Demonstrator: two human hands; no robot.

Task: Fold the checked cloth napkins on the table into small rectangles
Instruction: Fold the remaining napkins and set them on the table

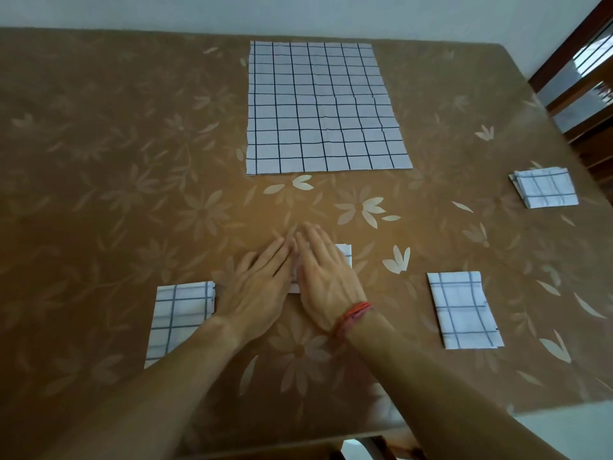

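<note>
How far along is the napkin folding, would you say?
Done: three rectangles lie on the table: the left folded napkin, the right folded napkin and the far-right folded napkin. In hand: the left hand and right hand press flat on a small napkin, seemingly smoothing its fold. Left: the big checked napkin lies fully unfolded.

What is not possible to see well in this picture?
Head view only.
Middle napkin: mostly hidden under left hand and right hand; folds unclear.
Left napkin: near corner covered by the left forearm.
Far right napkins: layers too small to count.
Wooden furniture: cut off by the right edge.
</note>
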